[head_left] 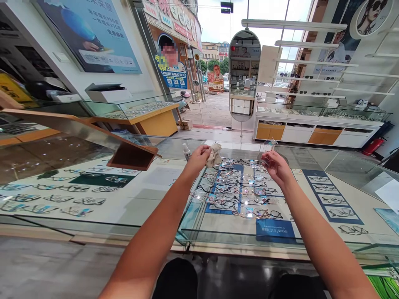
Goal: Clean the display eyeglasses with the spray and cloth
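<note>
Above the glass counter my left hand is closed on a crumpled beige cloth. My right hand pinches a pair of thin-framed eyeglasses, raised over the counter's far part; some of the frame is hidden behind the fingers. Cloth and eyeglasses are apart. Below and between my hands, several rows of eyeglasses spread over the glass top. Just behind my left hand stands a small white spray bottle, its lower part partly covered by the hand.
A brown wooden stand rises on the counter at left. More eyeglasses lie in the left case, others on a blue display strip at right. Beyond the counter is an oval mirror. My knees are close below the front edge.
</note>
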The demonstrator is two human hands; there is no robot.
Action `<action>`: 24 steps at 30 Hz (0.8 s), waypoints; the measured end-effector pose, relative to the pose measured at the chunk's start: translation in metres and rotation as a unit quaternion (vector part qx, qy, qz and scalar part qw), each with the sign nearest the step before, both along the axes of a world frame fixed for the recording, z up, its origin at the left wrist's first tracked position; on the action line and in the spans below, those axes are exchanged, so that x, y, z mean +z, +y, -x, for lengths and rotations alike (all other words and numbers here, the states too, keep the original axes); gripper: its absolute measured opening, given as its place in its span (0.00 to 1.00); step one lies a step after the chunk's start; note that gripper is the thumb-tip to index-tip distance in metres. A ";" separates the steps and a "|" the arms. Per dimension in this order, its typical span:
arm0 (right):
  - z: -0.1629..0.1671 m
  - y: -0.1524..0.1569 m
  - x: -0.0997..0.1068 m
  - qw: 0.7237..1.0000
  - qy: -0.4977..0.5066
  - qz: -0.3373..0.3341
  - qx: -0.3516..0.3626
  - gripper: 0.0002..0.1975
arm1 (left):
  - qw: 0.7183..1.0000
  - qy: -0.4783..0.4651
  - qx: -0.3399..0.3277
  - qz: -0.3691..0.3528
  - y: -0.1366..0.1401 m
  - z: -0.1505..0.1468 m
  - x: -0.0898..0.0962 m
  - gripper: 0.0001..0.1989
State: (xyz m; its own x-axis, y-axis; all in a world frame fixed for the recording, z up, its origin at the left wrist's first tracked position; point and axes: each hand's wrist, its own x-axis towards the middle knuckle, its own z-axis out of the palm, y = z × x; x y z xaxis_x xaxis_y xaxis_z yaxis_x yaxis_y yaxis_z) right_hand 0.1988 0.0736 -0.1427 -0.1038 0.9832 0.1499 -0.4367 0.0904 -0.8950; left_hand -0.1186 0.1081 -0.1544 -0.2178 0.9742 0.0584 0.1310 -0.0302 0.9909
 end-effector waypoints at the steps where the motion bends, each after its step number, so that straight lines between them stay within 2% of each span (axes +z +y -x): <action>1: 0.000 0.000 0.000 1.000 0.000 -0.001 0.002 0.22 | 0.997 -0.065 -0.009 0.029 -0.001 -0.003 0.002 0.12; 4: 0.001 -0.001 0.001 1.000 0.002 0.001 0.007 0.22 | 0.974 -0.186 -0.088 0.092 -0.007 -0.011 0.005 0.12; 7: 0.003 -0.003 0.003 1.000 0.004 0.007 0.008 0.23 | 0.940 -0.257 -0.193 0.111 -0.016 -0.019 0.005 0.06; 11: 0.007 -0.009 0.007 0.999 0.016 0.009 0.035 0.22 | 0.924 -0.240 -0.282 0.098 -0.022 -0.029 -0.003 0.22; 17: 0.014 -0.017 0.011 0.996 0.030 0.000 0.083 0.21 | 0.905 -0.305 -0.270 0.121 -0.026 -0.047 -0.010 0.14; 21: 0.017 -0.018 0.009 0.994 0.031 -0.008 0.106 0.21 | 0.905 -0.318 -0.245 0.140 -0.028 -0.053 -0.011 0.16; 24: 0.020 -0.020 0.008 0.993 0.027 -0.012 0.115 0.20 | 0.903 -0.316 -0.258 0.134 -0.030 -0.055 -0.013 0.19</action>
